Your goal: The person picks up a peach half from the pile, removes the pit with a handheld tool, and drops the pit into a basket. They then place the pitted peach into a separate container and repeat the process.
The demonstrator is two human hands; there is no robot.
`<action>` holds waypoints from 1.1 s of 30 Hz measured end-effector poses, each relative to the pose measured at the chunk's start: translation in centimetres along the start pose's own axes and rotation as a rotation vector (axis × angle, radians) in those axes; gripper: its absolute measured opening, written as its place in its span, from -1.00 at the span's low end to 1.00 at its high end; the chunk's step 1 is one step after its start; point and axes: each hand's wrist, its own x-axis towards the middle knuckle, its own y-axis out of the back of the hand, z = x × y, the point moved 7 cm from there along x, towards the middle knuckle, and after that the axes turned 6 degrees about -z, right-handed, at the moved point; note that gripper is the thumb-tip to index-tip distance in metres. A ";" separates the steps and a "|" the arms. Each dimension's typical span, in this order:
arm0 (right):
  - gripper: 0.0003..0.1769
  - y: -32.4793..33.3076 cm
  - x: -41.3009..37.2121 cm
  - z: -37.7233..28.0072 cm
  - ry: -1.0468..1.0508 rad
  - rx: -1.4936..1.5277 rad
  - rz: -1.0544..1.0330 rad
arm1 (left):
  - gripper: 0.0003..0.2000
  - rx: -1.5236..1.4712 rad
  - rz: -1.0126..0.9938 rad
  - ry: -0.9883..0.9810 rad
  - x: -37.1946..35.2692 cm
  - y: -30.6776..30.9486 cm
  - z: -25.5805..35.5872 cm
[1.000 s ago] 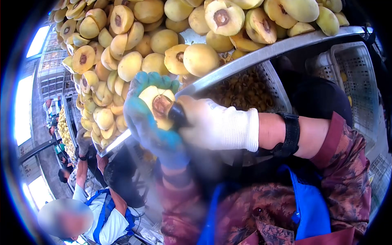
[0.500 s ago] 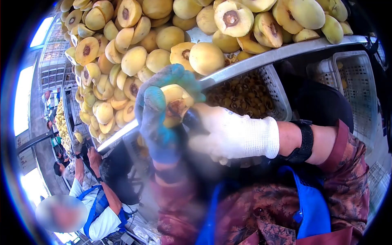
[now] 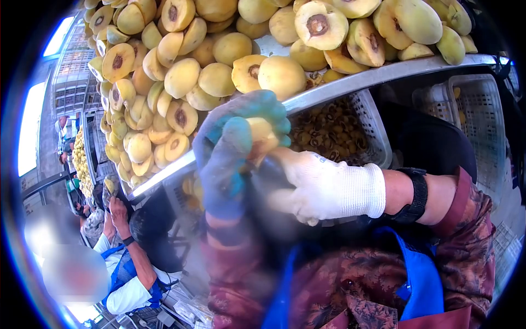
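My left hand [image 3: 233, 148], in a blue-grey and teal glove, is wrapped round a yellow fruit half [image 3: 262, 134] in front of the metal table edge. Close against the fruit, my right hand [image 3: 312, 186] in a white knit glove is closed on a dark tool [image 3: 269, 174], blurred and mostly hidden by the fingers. Halved yellow fruits [image 3: 182, 77] with brown centres are heaped on the table just beyond my hands.
The table's metal rim [image 3: 350, 85] runs diagonally past my hands. Below it sits a white crate [image 3: 375, 129] of small brown and yellow pieces. More crates [image 3: 479, 120] stand at right. A co-worker's arm [image 3: 139, 260] is at lower left.
Both my hands have shifted slightly right with the fruit, which is now turned and more covered by my left glove. The co-worker's hands have come together around a fruit.
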 end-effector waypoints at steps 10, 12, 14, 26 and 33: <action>-0.84 -2.8 -0.7 2.0 0.074 0.549 -0.347 | -0.42 -0.105 -0.151 0.180 -0.4 -0.6 -1.0; -0.83 -3.3 -0.9 1.7 0.063 0.660 -0.453 | -0.44 -0.218 -0.178 0.158 -0.6 -0.7 -0.8; -0.76 -3.7 -1.3 1.0 -0.020 0.788 -0.546 | -0.51 -0.346 -0.158 0.158 -0.8 -1.0 -0.3; -0.54 -1.1 0.9 0.4 0.401 -0.445 0.190 | -0.33 -0.410 0.141 0.013 0.5 0.3 -0.4; -0.83 2.2 1.2 6.2 0.059 -1.369 0.078 | -0.47 -0.384 0.308 -0.130 -1.0 3.9 2.2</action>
